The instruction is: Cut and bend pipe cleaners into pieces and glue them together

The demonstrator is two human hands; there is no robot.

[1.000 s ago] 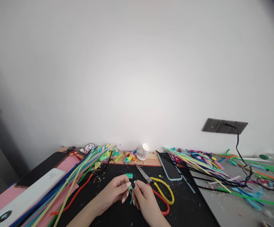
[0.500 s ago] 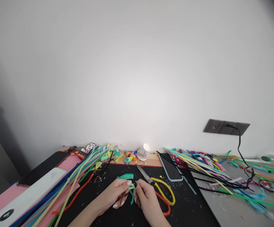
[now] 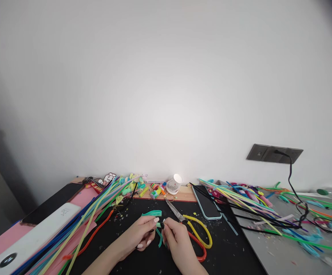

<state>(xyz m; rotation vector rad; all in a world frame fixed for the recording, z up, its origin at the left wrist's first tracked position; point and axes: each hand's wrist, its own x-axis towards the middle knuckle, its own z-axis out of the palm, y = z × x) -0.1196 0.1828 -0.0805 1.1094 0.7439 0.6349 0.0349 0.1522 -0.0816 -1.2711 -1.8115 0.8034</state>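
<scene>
My left hand (image 3: 137,236) and my right hand (image 3: 181,241) meet fingertip to fingertip over the black mat. Between them is a short light green pipe cleaner piece (image 3: 158,225), pinched by both hands and partly hidden by the fingers. A small black bit (image 3: 162,225) shows at the right fingertips; what it is I cannot make out. Teal pipe cleaner pieces (image 3: 153,212) lie just beyond the left hand, and another teal strand (image 3: 160,237) shows between the hands. Close to my right hand rest scissors (image 3: 178,215) with one yellow and one red handle.
A paper cup (image 3: 174,185) and small colourful pieces (image 3: 156,192) stand by the wall. Right of the scissors lies a phone (image 3: 207,203). Pipe cleaners (image 3: 88,225) bundle at left beside a white box (image 3: 37,238); more (image 3: 249,202) spread rightward. A cord (image 3: 290,175) hangs from the outlet.
The fingertips have shifted slightly around the light green piece, and less of it shows now. The right fingers have curled in more. Everything else stays put.
</scene>
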